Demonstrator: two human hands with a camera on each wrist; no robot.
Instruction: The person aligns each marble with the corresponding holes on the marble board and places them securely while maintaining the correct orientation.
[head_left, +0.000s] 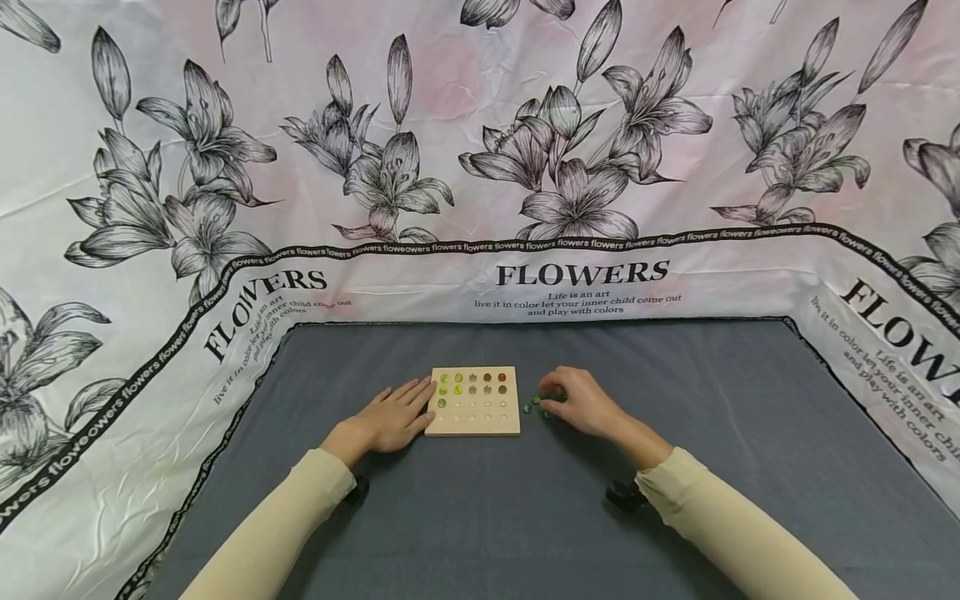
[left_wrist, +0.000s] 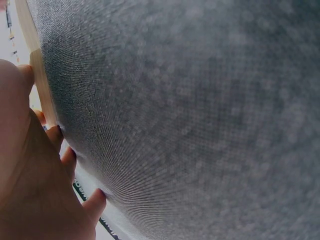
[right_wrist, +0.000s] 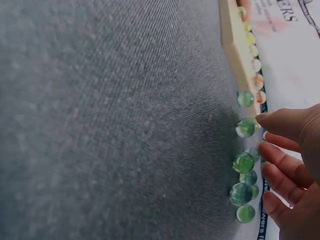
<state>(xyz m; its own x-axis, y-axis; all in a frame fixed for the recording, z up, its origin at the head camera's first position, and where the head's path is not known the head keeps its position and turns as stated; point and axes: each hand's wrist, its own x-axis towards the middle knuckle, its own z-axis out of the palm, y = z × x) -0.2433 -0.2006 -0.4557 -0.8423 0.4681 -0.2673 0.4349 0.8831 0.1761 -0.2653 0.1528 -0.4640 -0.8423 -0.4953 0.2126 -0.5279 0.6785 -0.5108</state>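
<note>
A light wooden board (head_left: 491, 427) with rows of round hollows lies on the grey cloth. Glass marbles (head_left: 458, 389) in yellow-green, clear, brown and red tones fill its two far rows, and one green marble (head_left: 442, 403) sits at the left of the third row. My left hand (head_left: 393, 417) lies flat with spread fingers, its fingertips at the board's left edge. To the right of the board, my right hand (head_left: 581, 404) hovers low over loose green marbles (right_wrist: 243, 163). Its thumb and fingers are bent but apart, with the thumb tip close beside one marble (right_wrist: 245, 128).
The grey cloth (head_left: 480, 517) covers the table. Behind and along both sides hangs a white sheet (head_left: 420, 292) printed with flowers and lettering. Dark wrist devices (head_left: 626, 495) sit under the beige sleeves (head_left: 720, 517).
</note>
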